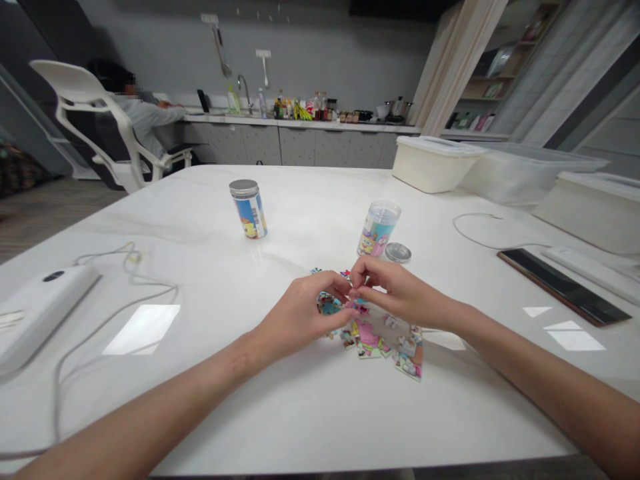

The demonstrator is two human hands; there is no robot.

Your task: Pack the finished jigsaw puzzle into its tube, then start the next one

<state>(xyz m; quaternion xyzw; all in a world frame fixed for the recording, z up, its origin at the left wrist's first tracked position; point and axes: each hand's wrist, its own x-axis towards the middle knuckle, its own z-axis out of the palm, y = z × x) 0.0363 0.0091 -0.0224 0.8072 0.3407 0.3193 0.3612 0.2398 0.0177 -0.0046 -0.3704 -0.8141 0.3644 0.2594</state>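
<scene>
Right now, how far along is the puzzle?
Early. Done: one jar is open, its lid lies beside it, and a few joined pieces sit in clumps on the table. In hand: the left hand and right hand pinch small pieces together at their fingertips. Left: the clumps are not one picture, and a second jar stands closed.

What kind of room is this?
Likely a shared office kitchen or break room: a counter with a tap and bottles, a white office chair near it, and a large white table.
</scene>
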